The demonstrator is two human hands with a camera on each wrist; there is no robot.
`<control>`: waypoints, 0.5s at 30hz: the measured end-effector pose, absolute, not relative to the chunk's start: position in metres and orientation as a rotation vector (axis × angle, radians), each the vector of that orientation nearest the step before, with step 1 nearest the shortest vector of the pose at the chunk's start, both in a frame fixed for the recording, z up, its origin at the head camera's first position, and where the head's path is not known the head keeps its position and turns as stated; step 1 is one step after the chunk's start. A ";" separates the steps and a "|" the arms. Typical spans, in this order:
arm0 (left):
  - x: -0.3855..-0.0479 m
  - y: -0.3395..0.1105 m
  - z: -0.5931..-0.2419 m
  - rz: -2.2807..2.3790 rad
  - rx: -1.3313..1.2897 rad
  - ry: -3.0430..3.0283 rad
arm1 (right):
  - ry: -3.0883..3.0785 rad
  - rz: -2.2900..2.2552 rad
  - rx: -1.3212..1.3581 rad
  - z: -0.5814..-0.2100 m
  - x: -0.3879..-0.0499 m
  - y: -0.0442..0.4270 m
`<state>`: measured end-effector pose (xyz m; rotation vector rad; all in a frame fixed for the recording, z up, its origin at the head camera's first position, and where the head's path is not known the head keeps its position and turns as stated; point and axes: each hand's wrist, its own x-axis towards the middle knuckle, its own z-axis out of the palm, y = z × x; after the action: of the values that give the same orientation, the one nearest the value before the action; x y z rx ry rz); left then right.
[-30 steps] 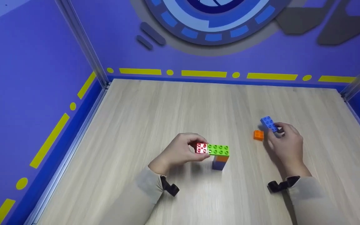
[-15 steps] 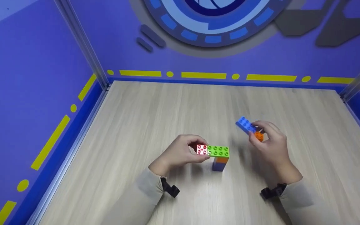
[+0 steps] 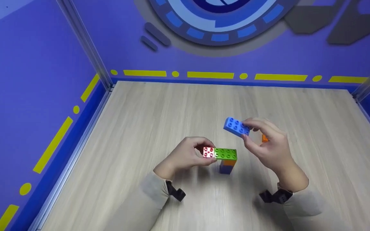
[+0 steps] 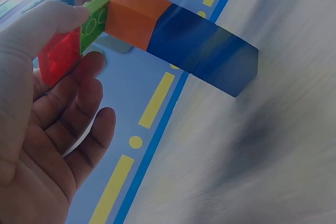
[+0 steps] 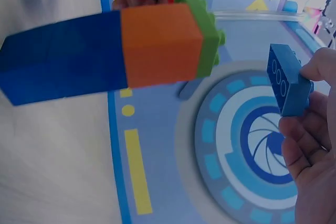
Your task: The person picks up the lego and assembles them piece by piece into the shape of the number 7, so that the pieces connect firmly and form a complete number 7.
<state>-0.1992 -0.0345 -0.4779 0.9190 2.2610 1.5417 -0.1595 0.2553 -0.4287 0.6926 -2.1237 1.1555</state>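
Note:
A small tower stands on the table: dark blue bricks (image 4: 184,38) at the bottom, an orange brick (image 5: 161,45) above them, and a long green brick (image 3: 225,154) across the top, jutting out to the left. At the jutting end sits a red brick (image 3: 208,152), which my left hand (image 3: 182,157) pinches between thumb and fingers. My right hand (image 3: 271,146) grips one end of a lighter blue eight-stud brick (image 3: 234,126), raised above the table behind and right of the tower. The right wrist view shows this brick's hollow underside, apart from the tower.
A loose orange brick (image 3: 264,138) lies on the wooden table (image 3: 159,109), partly hidden behind my right hand. Purple-blue panels (image 3: 37,80) with yellow markings rise at the back and sides. Black straps (image 3: 174,191) sit on both wrists.
My right hand has carried the blue brick leftward past the loose orange brick, closer to the tower. The left hand keeps its grip on the red brick, and the tower has not moved.

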 end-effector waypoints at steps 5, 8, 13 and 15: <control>-0.200 -0.035 -0.477 1.537 0.950 2.270 | -2.135 1.190 0.817 -0.433 -0.159 0.249; -0.200 -0.035 -0.477 1.532 0.970 2.276 | -2.163 1.178 0.878 -0.439 -0.159 0.245; -0.201 -0.036 -0.477 1.536 1.003 2.267 | -2.206 1.125 0.953 -0.446 -0.158 0.238; -0.201 -0.036 -0.478 1.545 1.004 2.258 | -2.214 1.122 0.972 -0.449 -0.158 0.235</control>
<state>-0.2007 -0.0359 -0.4776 1.0042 2.2578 1.5450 -0.1578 0.2353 -0.4490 0.9723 -2.2143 1.1224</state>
